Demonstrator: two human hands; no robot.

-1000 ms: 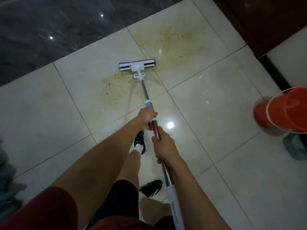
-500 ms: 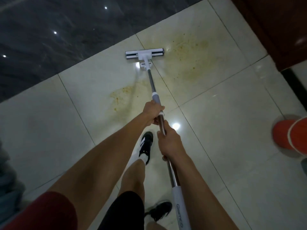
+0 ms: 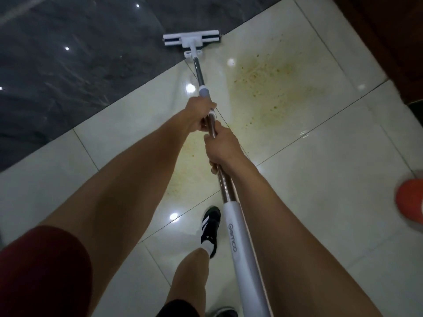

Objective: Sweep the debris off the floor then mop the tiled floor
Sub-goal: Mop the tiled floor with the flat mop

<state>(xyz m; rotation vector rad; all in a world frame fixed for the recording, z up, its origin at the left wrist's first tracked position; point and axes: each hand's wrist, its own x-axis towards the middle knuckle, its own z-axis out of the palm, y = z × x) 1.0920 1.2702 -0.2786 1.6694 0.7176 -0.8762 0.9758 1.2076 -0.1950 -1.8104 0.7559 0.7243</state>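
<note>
Both hands are wrapped round the mop pole: the left hand higher up, the right hand just below it. The mop has a steel shaft, a white sleeve and a flat white head resting where the pale tiled floor meets dark stone. Yellowish stains lie right of the shaft. 1 orange bucket sits at the right edge, contents hidden.
</note>
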